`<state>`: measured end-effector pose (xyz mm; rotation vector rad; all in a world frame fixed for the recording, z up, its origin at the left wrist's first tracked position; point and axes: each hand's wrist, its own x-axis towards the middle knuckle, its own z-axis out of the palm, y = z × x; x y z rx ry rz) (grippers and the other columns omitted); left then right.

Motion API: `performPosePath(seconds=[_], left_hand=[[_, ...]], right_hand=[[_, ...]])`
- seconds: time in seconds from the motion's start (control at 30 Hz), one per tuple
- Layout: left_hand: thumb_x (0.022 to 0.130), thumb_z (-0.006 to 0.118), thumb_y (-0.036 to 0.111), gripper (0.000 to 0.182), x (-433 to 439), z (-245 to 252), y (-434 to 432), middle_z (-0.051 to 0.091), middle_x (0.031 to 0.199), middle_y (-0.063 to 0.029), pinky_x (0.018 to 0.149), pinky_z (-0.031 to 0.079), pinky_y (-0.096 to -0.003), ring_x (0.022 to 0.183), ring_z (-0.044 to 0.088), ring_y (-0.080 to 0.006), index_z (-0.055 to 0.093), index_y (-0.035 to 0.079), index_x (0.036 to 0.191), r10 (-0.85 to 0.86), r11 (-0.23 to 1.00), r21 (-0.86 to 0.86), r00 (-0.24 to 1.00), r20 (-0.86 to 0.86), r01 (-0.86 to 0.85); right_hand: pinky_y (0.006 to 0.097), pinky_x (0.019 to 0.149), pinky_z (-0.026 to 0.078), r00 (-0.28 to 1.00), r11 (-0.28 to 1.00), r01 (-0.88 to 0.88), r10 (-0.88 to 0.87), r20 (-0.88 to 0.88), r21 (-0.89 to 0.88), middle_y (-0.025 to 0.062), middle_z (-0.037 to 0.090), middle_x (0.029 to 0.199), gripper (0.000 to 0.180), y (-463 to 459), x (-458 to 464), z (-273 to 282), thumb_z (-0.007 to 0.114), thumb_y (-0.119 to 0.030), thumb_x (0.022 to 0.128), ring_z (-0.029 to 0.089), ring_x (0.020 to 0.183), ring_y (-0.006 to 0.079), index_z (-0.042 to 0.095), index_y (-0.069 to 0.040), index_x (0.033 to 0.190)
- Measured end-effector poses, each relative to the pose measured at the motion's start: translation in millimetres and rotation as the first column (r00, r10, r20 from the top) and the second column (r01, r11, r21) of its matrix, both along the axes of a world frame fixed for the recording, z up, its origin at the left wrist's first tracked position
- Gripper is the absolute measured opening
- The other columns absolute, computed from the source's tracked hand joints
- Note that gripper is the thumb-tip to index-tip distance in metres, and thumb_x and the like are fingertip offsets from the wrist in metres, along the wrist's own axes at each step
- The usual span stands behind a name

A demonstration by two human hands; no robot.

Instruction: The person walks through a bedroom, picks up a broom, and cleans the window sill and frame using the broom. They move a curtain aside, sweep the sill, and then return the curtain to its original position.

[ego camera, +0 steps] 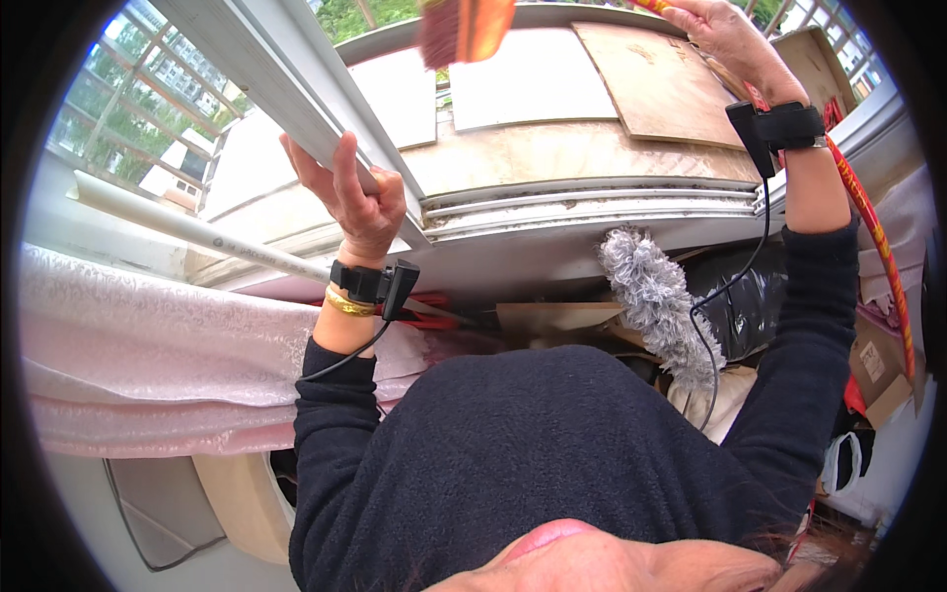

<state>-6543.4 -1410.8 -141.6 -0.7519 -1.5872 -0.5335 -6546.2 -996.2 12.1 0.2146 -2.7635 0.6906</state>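
Observation:
My left hand (355, 196) grips a white board or frame piece (277, 96) that slants up to the top edge beside the window frame. My right hand (729, 41), at the top right, is closed around a red and yellow patterned handle (651, 6). An orange brush (470, 29), blurred and cut off by the top edge, hangs left of that hand; whether it joins the handle is out of view. A red and yellow pole (869, 214) runs down past my right wrist. A grey fluffy duster (655, 303) leans below the sill.
The window track (584, 211) crosses ahead, with wooden boards (666, 85) and white panels (529, 81) beyond it. Metal bars stand outside. A white pipe (200, 233) and pink curtains (170, 348) are at left. A black plastic bag (743, 296) and a cardboard box (877, 362) lie at right.

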Motion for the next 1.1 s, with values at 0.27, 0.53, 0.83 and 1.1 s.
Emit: performPosePath(seconds=[0.27,0.53,0.83,1.1], left_hand=[[0.074,0.058,0.006,0.070,1,-3,-3,0.022,0.152,-0.0338,0.114,0.020,-0.0622,0.143,0.020,-0.0517,0.044,0.013,0.142,-0.056,0.998,0.017,0.997,0.045,0.056],[0.078,0.053,0.003,0.064,-1,-6,-6,0.023,0.152,-0.0327,0.114,0.020,-0.0602,0.143,0.023,-0.0503,0.046,0.013,0.141,-0.050,0.998,0.028,0.998,0.044,0.048],[0.085,0.055,0.013,0.049,-2,-4,-9,0.029,0.151,-0.0322,0.113,0.024,-0.0607,0.141,0.027,-0.0502,0.058,0.019,0.134,-0.072,0.997,0.036,0.997,0.038,0.070],[0.083,0.063,0.011,0.049,6,-8,-10,0.030,0.152,-0.0308,0.117,0.018,-0.0543,0.144,0.026,-0.0475,0.060,0.026,0.130,-0.072,0.996,0.060,0.988,0.140,0.064]], right_hand=[[0.0264,0.039,0.034,0.926,0.997,-0.054,0.068,0.371,-0.049,-0.0017,0.046,0.060,0.039,-67,-85,-92,0.052,-0.048,0.100,0.042,0.049,0.0075,0.068,-0.013,0.106],[0.0218,0.039,0.033,0.928,0.986,-0.158,0.165,0.335,-0.046,-0.0058,0.043,0.061,0.035,-50,-103,-29,0.067,-0.034,0.093,0.040,0.046,0.0033,0.067,-0.011,0.120],[0.0247,0.038,0.039,0.782,0.808,-0.555,0.588,0.207,-0.199,0.0013,0.055,0.070,0.028,-202,-158,-50,0.061,-0.021,0.094,0.048,0.048,0.0084,0.060,-0.003,0.115],[0.0408,0.088,0.051,0.604,0.593,-0.789,0.797,-0.025,-0.163,0.0194,0.068,0.105,0.030,-363,-253,-105,0.063,-0.017,0.091,0.066,0.098,0.0327,0.065,-0.005,0.118]])
